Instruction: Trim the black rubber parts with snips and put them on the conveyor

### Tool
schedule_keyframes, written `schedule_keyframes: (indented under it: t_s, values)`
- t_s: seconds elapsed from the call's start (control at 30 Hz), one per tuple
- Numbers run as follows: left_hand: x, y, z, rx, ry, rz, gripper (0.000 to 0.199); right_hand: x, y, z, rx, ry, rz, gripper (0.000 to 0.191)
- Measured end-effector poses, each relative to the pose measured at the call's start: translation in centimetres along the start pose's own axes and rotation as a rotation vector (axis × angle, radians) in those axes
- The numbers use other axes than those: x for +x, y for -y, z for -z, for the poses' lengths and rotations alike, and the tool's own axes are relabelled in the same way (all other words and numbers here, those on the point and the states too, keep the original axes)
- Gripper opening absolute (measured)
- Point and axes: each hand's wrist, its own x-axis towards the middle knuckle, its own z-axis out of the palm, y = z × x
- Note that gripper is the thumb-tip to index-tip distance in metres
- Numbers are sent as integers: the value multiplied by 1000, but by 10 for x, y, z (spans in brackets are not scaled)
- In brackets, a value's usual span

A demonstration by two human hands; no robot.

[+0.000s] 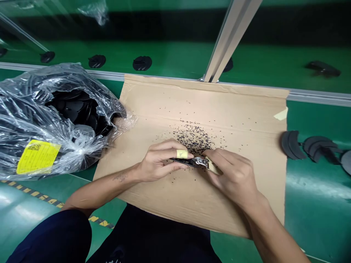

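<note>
Between the fingers and thumb of my left hand [161, 160] is a flat black plastic part [186, 161]. Yellow tape wraps one finger of that hand. My right hand [233, 171] is closed round the pale handles of small metal cutting pliers [201, 160], their jaws at the right end of the black part. Whether the jaws are closed on the part I cannot tell. Just beyond both hands, many tiny black scraps [196, 135] lie scattered over a cardboard sheet [153, 199].
A clear plastic bag [82, 140] full of black parts, with a yellow label [38, 157], lies at the left. Curved black pieces [319, 146] sit on the green floor at the right. A metal-framed glass panel [170, 47] stands along the back.
</note>
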Motion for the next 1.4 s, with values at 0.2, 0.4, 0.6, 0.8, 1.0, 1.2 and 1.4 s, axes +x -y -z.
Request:
schedule_keyframes:
  t_s: [0.2,0.4,0.6,0.8,1.0,1.2,1.4]
  values:
    - [2,-2,2,13,21,10,25,-2,-1,-1,188,-15,-38,11]
    - [3,-5,4,100,91,-13,32,-3,-1,-2,-126,-7,-56,15]
    - [4,-1,4,220,65,-60,39,-3,-4,-2,-197,31,-100,17]
    - [5,-2,7,233,17,-73,39,2,-1,1,176,25,-269,15]
    - [5,-3,7,252,20,-79,38,8,12,0,401,25,-324,9]
    - [5,-4,5,222,39,-102,31,6,12,-6,445,7,-294,10]
    - [2,0,5,292,74,-153,18,3,9,-5,302,-64,-44,12]
